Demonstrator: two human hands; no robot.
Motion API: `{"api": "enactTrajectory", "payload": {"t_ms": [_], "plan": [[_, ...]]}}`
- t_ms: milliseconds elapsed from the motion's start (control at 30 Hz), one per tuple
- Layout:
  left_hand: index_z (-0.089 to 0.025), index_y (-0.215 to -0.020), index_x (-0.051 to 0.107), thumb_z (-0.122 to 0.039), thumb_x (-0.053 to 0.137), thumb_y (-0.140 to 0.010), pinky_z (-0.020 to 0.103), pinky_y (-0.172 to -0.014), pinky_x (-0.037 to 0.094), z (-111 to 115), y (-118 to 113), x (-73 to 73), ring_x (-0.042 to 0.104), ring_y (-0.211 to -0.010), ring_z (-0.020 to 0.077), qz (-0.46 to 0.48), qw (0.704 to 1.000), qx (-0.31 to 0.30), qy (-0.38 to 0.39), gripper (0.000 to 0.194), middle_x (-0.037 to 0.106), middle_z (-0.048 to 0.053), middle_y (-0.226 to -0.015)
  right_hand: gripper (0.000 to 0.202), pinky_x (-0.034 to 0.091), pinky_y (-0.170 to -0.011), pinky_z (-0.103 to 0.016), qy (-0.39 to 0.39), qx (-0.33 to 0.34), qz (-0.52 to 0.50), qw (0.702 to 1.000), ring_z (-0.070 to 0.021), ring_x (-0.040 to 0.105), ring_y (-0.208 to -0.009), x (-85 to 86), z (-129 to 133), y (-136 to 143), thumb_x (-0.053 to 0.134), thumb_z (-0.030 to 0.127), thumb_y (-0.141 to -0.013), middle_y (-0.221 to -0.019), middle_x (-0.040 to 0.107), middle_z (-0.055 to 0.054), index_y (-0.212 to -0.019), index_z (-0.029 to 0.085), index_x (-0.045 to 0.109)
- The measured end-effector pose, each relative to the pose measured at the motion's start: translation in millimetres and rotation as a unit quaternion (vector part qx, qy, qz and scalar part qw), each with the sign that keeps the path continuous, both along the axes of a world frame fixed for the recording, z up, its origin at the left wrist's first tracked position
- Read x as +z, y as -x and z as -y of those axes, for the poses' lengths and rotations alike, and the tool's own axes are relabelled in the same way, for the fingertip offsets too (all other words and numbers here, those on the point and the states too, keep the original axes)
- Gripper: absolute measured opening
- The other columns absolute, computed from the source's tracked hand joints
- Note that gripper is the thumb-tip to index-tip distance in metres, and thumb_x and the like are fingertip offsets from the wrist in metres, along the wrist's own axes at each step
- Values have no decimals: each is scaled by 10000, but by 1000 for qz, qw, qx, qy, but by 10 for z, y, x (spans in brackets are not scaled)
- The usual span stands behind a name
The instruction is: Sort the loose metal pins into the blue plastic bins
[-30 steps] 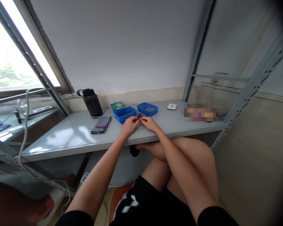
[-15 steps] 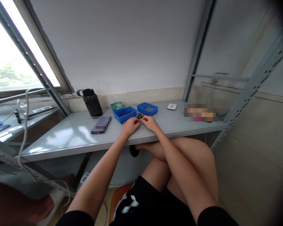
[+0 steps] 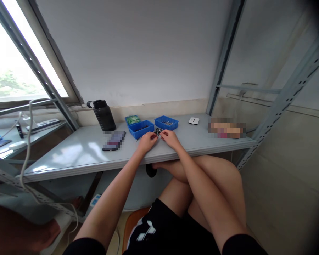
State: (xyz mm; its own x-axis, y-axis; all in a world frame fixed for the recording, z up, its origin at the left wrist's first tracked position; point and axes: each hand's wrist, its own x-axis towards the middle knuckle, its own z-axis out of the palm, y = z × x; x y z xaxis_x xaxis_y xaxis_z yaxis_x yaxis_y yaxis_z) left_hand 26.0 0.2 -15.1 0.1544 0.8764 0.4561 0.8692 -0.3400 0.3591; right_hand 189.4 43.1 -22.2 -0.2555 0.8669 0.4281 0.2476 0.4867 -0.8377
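Observation:
My left hand rests at the front of the table with its fingers pinched together; what they hold is too small to name. My right hand is close beside it on the right, thumb and fingertips also pinched on something I cannot make out. Just beyond my fingertips lies a pile of small dark and silvery screw-like pieces. A blue bin with dark bits in it stands behind my left hand. Another blue bin, holding slim silvery pieces, is behind my right hand.
A blue tray with a green packet sits at the back. Left of the bins are a black water bottle and a blurred phone-like object. A white square device and a pixelated item lie to the right. Metal posts frame the table.
My right hand has shifted slightly right, so the gap between my fingertips is a little wider. The left hand stays almost where it was.

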Motion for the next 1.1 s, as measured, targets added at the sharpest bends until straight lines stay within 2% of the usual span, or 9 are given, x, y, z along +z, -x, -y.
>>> {"api": "enactTrajectory", "payload": {"t_ms": [100, 300, 633, 733, 933, 1033, 1100], "plan": [[-147, -1056, 612, -321, 547, -923, 393, -819, 528, -15, 10, -3, 621, -918, 182, 5, 1000, 9, 1, 228, 636, 70, -1057, 207, 482, -711, -280, -8, -2, 0, 1000, -150, 613, -701, -6, -13, 9, 548, 281, -808, -782, 675, -28, -960, 168, 630], [-152, -1071, 609, -320, 544, -925, 393, -821, 529, -30, 23, -5, 620, -926, 183, 13, 1000, 20, -1, 232, 632, 73, -1077, 122, 483, -780, -294, -17, 25, 24, 999, -155, 622, -759, -1, -13, 11, 558, 226, -795, -783, 680, -20, -841, 181, 661], [-144, -1048, 614, -324, 549, -922, 383, -804, 532, 1, -16, 17, 625, -902, 177, 18, 997, 66, -24, 229, 640, 67, -1043, 219, 489, -766, -291, -25, 3, 24, 999, -144, 616, -748, -26, -29, 20, 563, 258, -807, -866, 677, -31, -1004, 183, 627], [-150, -999, 626, -334, 536, -927, 387, -823, 519, -48, 54, 113, 619, -908, 177, 24, 991, 121, -42, 217, 647, 63, -1016, 253, 487, -747, -291, -23, -18, 31, 999, -147, 611, -733, -32, -36, 18, 533, 250, -825, -834, 670, -24, -1059, 187, 607], [-135, -966, 629, -351, 558, -906, 409, -838, 494, -205, 398, 505, 625, -909, 200, 24, 975, 217, -48, 235, 657, 69, -962, 151, 465, -753, -287, -23, -8, 74, 997, -163, 607, -756, -18, -22, 7, 549, 216, -811, -810, 680, -32, -913, 189, 657], [-148, -1004, 626, -307, 511, -918, 398, -873, 464, -166, 407, 590, 609, -994, 244, 5, 976, 208, -60, 215, 656, 111, -1015, 153, 459, -740, -280, -25, -3, 85, 996, -169, 611, -761, -16, -14, 4, 540, 200, -814, -821, 690, -37, -906, 193, 663], [-188, -995, 639, -291, 499, -914, 353, -883, 453, -95, 321, 545, 598, -1035, 254, -22, 985, 161, -58, 192, 655, 107, -1045, 156, 456, -736, -276, -32, -1, 90, 995, -170, 613, -762, -15, -7, 5, 534, 194, -818, -817, 694, -38, -902, 192, 666]]}}
